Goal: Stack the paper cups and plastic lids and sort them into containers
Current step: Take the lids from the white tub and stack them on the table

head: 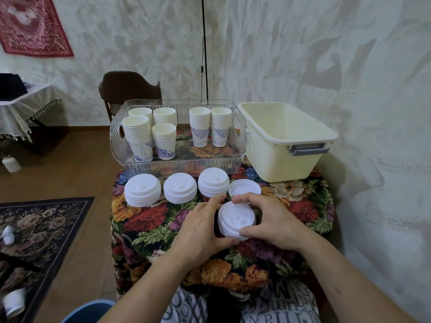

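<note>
A stack of white plastic lids [236, 219] stands on the floral tablecloth near me. My left hand [202, 227] cups its left side and my right hand [268, 217] cups its right side, so both hold the stack. Just behind it lies a single upturned lid [245, 186]. Three more lid stacks [179, 187] line up to the left of that lid. Behind them a clear plastic container [238, 145] holds several stacks of paper cups [207, 127]. An empty cream tub [279, 136] sits to the right of it.
The small table with the floral cloth [144, 220] drops off at the left and right. A dark chair [126, 87] stands behind the clear container. A wall runs close along the right. A patterned rug [42, 224] lies on the floor at left.
</note>
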